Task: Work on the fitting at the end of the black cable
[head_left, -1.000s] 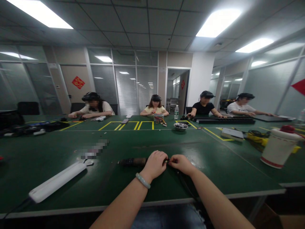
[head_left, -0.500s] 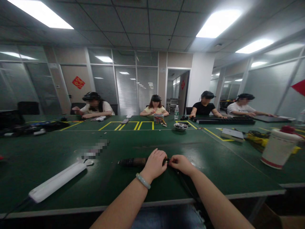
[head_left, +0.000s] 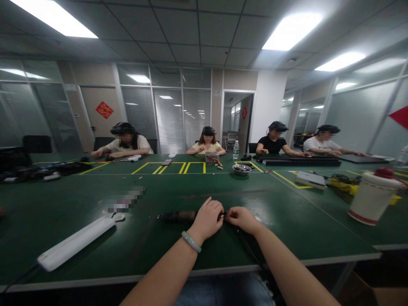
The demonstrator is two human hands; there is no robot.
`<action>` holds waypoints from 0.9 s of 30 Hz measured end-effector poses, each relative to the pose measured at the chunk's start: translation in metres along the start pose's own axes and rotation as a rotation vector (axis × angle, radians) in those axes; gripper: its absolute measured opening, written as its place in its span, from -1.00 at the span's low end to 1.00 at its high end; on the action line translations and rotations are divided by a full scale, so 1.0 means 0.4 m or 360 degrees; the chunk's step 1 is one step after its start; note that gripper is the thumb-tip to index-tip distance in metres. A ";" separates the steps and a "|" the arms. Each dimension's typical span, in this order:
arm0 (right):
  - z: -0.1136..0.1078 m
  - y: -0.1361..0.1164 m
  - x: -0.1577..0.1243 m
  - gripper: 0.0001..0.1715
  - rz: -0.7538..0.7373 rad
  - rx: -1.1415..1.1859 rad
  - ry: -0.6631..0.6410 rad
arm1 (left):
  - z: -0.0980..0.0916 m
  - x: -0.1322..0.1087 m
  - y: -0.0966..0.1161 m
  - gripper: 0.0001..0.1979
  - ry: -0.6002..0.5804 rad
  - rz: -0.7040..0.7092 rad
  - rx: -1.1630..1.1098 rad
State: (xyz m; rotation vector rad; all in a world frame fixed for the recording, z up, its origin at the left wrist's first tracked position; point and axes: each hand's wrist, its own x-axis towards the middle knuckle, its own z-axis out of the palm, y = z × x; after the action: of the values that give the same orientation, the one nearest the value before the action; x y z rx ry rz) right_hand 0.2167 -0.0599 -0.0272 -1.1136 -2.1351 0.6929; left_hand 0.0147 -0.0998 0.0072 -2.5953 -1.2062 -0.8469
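Note:
My left hand (head_left: 208, 219) is closed around the right end of a dark cylindrical tool (head_left: 177, 216) that lies on the green table (head_left: 159, 246). A pale green bracelet sits on that wrist. My right hand (head_left: 242, 219) pinches something small at the tool's tip, too small to name. A black cable (head_left: 247, 248) runs from under my right hand toward the table's near edge. The two hands touch each other at the fingertips.
A white power strip (head_left: 75, 243) lies at the near left. A white tub with a red lid (head_left: 372, 195) stands at the right. A metal bowl (head_left: 241, 169) and a water bottle (head_left: 236, 150) sit farther back. Several people work at the far side.
My hands have barely shifted, staying joined at the tool's tip. The person at the far left lowered a raised hand back to the table.

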 end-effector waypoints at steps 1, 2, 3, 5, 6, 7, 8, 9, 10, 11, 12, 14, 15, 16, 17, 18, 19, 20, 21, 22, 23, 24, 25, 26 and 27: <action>0.000 0.000 0.000 -0.86 -0.0001 -0.0002 0.0003 | 0.000 0.000 -0.002 -0.89 0.0004 -0.0007 0.0003; 0.000 0.000 -0.001 -0.85 0.0004 -0.0007 0.0004 | 0.000 0.000 -0.003 -0.91 0.0002 -0.0011 0.0008; 0.001 0.001 -0.001 -0.85 0.0012 -0.0012 0.0003 | 0.000 0.001 -0.004 -0.91 -0.0006 -0.0011 0.0013; 0.001 0.002 -0.001 -0.84 0.0027 -0.0020 -0.0003 | -0.001 0.001 -0.005 -0.88 -0.0032 0.0010 0.0020; 0.002 0.002 0.000 -0.83 0.0028 -0.0024 -0.0005 | -0.001 0.002 -0.005 -0.86 -0.0043 0.0024 0.0022; 0.002 0.003 0.000 -0.83 0.0024 -0.0026 -0.0006 | -0.002 0.002 -0.004 -0.83 -0.0050 0.0036 0.0022; 0.002 0.003 0.000 -0.83 0.0018 -0.0029 -0.0004 | -0.002 0.002 -0.004 -0.82 -0.0052 0.0041 0.0021; 0.001 0.003 0.000 -0.83 0.0012 -0.0033 0.0004 | -0.001 0.002 -0.003 -0.82 -0.0045 0.0037 0.0019; 0.001 0.003 0.000 -0.83 0.0007 -0.0039 0.0010 | 0.000 0.002 -0.002 -0.82 -0.0033 0.0024 0.0017; 0.001 0.003 0.000 -0.83 0.0005 -0.0044 0.0015 | 0.001 0.001 -0.001 -0.84 -0.0019 0.0006 0.0014; 0.001 0.003 0.000 -0.83 0.0005 -0.0046 0.0018 | 0.002 0.001 -0.001 -0.86 -0.0006 -0.0013 0.0012; 0.002 0.003 0.000 -0.83 0.0010 -0.0041 0.0018 | 0.004 0.000 -0.002 -0.90 0.0007 -0.0046 0.0014; 0.003 0.004 0.000 -0.83 0.0011 -0.0039 0.0019 | 0.004 0.000 -0.003 -0.90 0.0001 -0.0052 0.0017; 0.003 0.004 0.000 -0.82 0.0014 -0.0040 0.0020 | 0.004 -0.001 -0.003 -0.90 -0.0012 -0.0050 0.0022; 0.003 0.004 0.000 -0.82 0.0017 -0.0043 0.0022 | 0.004 -0.001 -0.004 -0.89 -0.0027 -0.0041 0.0026; 0.003 0.004 0.000 -0.82 0.0021 -0.0045 0.0020 | 0.003 -0.001 -0.005 -0.87 -0.0043 -0.0028 0.0029; 0.003 0.003 0.000 -0.82 0.0026 -0.0048 0.0014 | 0.002 0.000 -0.005 -0.86 -0.0054 -0.0013 0.0028; 0.002 0.003 0.000 -0.82 0.0030 -0.0050 0.0008 | 0.001 0.000 -0.005 -0.84 -0.0059 -0.0001 0.0026; 0.002 0.002 0.001 -0.82 0.0033 -0.0050 0.0002 | 0.001 0.000 -0.005 -0.84 -0.0056 0.0005 0.0024; 0.001 0.002 0.001 -0.83 0.0033 -0.0048 -0.0005 | 0.001 0.000 -0.006 -0.83 -0.0048 0.0007 0.0021; 0.000 0.001 0.001 -0.83 0.0033 -0.0045 -0.0004 | 0.002 0.000 -0.006 -0.84 -0.0037 0.0004 0.0018; 0.000 0.000 0.001 -0.83 0.0033 -0.0041 -0.0003 | 0.003 0.001 -0.006 -0.85 -0.0025 -0.0004 0.0016; -0.001 0.000 0.001 -0.83 0.0034 -0.0035 -0.0004 | 0.004 0.001 -0.006 -0.86 -0.0014 -0.0015 0.0015; -0.001 -0.001 0.001 -0.83 0.0036 -0.0030 -0.0005 | 0.006 0.001 -0.007 -0.87 -0.0006 -0.0025 0.0013; -0.002 -0.001 0.000 -0.83 0.0037 -0.0027 -0.0004 | 0.007 0.000 -0.007 -0.88 0.0002 -0.0034 0.0012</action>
State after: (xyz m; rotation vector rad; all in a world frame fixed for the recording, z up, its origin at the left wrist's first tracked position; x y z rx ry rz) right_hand 0.2169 -0.0599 -0.0264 -1.1487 -2.1367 0.6883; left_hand 0.0140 -0.0967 0.0046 -2.5805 -1.2364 -0.8461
